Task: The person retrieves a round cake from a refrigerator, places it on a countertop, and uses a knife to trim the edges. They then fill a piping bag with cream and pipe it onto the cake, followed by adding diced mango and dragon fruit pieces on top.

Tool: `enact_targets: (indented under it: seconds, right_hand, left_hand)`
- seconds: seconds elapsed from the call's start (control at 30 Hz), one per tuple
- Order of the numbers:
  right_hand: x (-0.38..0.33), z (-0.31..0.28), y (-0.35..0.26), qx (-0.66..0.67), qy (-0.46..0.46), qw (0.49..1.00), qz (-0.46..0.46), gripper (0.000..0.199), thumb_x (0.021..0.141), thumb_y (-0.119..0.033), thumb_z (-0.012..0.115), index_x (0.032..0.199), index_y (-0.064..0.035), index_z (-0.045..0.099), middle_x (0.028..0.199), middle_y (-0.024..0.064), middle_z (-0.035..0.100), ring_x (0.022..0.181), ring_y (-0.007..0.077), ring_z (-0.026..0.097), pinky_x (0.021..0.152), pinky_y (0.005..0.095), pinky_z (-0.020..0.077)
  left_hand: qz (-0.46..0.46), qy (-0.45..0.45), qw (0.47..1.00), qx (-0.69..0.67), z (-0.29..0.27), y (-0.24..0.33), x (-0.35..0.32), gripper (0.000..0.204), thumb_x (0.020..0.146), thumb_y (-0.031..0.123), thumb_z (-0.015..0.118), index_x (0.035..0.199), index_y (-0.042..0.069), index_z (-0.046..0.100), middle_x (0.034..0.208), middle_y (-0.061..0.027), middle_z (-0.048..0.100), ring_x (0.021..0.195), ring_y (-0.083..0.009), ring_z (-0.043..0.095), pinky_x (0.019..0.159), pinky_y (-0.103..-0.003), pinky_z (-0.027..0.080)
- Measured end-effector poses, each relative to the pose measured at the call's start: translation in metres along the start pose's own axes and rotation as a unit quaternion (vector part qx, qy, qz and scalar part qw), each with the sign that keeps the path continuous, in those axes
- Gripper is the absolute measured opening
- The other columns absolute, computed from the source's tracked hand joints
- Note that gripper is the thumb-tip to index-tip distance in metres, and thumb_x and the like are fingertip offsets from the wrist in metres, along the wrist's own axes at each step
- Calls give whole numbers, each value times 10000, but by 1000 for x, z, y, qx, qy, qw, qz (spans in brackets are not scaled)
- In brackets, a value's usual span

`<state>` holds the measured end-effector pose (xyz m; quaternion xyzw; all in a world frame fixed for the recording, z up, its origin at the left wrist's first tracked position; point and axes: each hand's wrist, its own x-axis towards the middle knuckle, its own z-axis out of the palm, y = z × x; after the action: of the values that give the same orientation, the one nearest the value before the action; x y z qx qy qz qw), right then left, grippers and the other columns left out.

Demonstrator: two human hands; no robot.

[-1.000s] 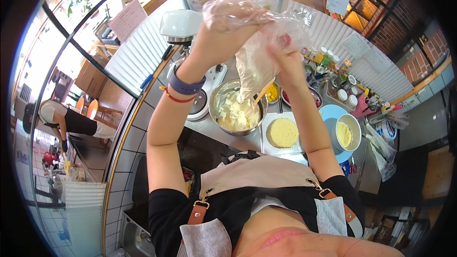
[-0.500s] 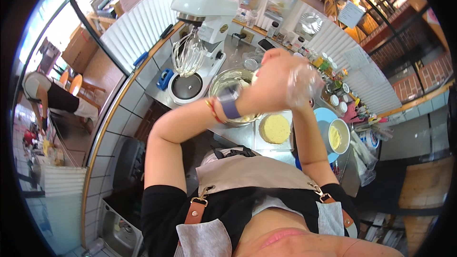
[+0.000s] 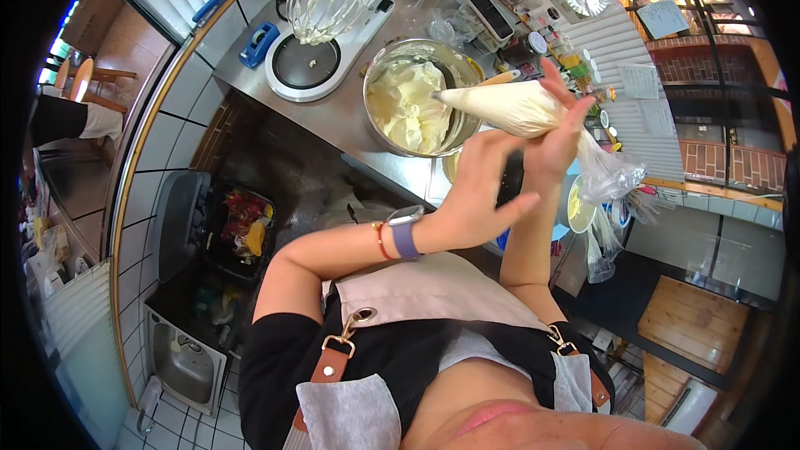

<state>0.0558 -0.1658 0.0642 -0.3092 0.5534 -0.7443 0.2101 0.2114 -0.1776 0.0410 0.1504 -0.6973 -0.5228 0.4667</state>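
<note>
A piping bag [image 3: 507,107] full of pale cream lies across my right hand [image 3: 560,140], whose fingers close round its twisted part. Its clear, crumpled end [image 3: 610,168] hangs down past the wrist. The metal-looking tip points left, over the rim of a steel mixing bowl [image 3: 372,127]. Inside the bowl is pale whipped cream [image 3: 415,104]. My left hand [image 3: 475,192], with a watch and a purple strap, is just below the bag, thumb stretched apart and nothing visibly held. A light-coloured handle [image 3: 500,77] rests at the bowl's right rim. My left hand mostly hides a yellow cake [image 3: 451,168].
A cream-coated whisk [image 3: 327,0] hangs over the white mixer base [image 3: 283,75]. Spice jars [image 3: 575,62] line the counter's back right. A round pan [image 3: 581,204] is beyond my right forearm. An open bin [image 3: 242,225] stands below the counter; a co-worker [image 3: 67,121] is far left.
My hands, raised and overlapping before, have come apart; the left drew back and opened. The filled bag now shows clearly in my right hand. The view has shifted, bringing the bin into sight.
</note>
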Motion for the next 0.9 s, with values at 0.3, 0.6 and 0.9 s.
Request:
enact_targets:
  seconds: [0.3,0.6,0.9]
  right_hand:
    - [-27,42,41,-137,61,987,-65,627,1063,-397,226,488,-157,293,468,45,406,647,207,533,999,461,398]
    - [-21,45,64,-154,55,986,-26,621,1059,-382,260,475,-169,273,407,21,331,431,170,379,756,368,453]
    - [-41,-7,41,-249,14,951,-183,508,1001,-489,381,952,-13,551,1104,229,616,1181,339,518,1078,491,325]
  left_hand:
    - [-473,-55,608,-635,-3,-69,8,662,985,643,284,1449,175,346,1388,-18,484,1237,-154,492,1000,-364,421]
    - [-459,-13,585,-669,-4,-80,-1,679,966,673,301,1427,183,392,1335,-32,545,1167,-163,557,983,-369,439]
    - [-475,-37,583,-659,22,-66,6,528,1026,467,381,1399,96,427,1350,-63,545,1215,-194,545,1048,-371,400]
